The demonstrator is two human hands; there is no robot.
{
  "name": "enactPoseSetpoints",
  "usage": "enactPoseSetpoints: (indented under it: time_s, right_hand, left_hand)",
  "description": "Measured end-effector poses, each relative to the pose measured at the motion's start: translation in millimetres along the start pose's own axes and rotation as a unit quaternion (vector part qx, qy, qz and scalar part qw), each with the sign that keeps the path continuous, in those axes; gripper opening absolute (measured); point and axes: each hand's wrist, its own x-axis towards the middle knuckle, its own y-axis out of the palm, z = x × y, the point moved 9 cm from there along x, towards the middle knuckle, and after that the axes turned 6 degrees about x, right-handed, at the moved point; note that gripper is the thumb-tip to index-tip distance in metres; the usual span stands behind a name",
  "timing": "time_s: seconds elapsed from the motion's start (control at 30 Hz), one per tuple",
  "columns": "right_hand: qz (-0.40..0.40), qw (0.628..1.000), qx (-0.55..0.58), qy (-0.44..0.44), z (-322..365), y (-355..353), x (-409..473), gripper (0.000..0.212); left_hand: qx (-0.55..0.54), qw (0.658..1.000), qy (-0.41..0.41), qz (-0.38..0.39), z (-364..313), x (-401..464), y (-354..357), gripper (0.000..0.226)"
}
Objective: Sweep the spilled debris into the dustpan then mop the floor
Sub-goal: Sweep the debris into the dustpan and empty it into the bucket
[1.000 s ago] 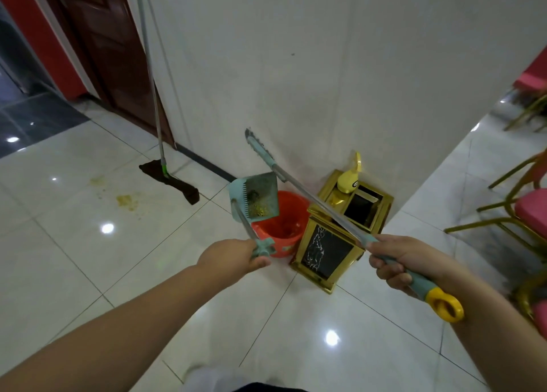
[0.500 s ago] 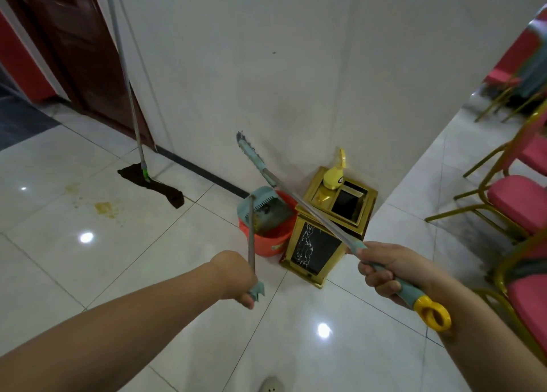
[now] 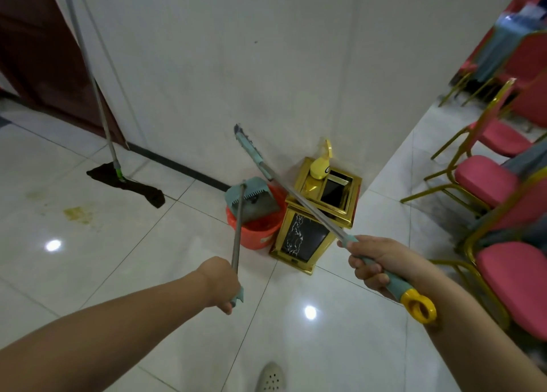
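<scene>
My left hand grips the thin metal handle of a teal dustpan, whose pan is tipped over the orange bucket. My right hand grips the teal handle of a broom, its yellow ring end by my wrist and its narrow head touching the white wall. A mop with a dark cloth head leans on the wall at the left. A yellowish stain marks the floor tiles beside it.
A gold and black bin with a yellow bottle on top stands right of the bucket at the wall corner. Red chairs with gold frames line the right side. A dark door is at far left. My shoe shows below.
The dustpan has swung from raised and tilted beside the bucket down over its mouth, and my left hand dropped lower. The broom stayed nearly in place. My view shifted right.
</scene>
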Motion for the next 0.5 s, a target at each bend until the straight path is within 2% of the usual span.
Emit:
enactPoseSetpoints:
  time_s: [0.13,0.23,0.33,0.5]
  right_hand:
    - [-0.018,1.0,0.001,-0.004,-4,8,-4,0.033]
    - [-0.024,1.0,0.005,-0.005,-8,18,-5,0.032]
    - [-0.031,0.999,0.014,-0.007,-11,27,-5,0.03]
    - [-0.046,0.999,0.008,-0.01,-16,43,-8,0.024]
  left_hand:
    - [0.013,1.0,0.006,-0.001,5,-8,8,0.052]
    - [-0.027,0.999,-0.007,-0.021,12,-18,8,0.05]
    - [-0.128,0.986,-0.053,-0.093,33,-29,0,0.048]
    - [-0.237,0.939,-0.125,-0.215,68,-56,-8,0.048]
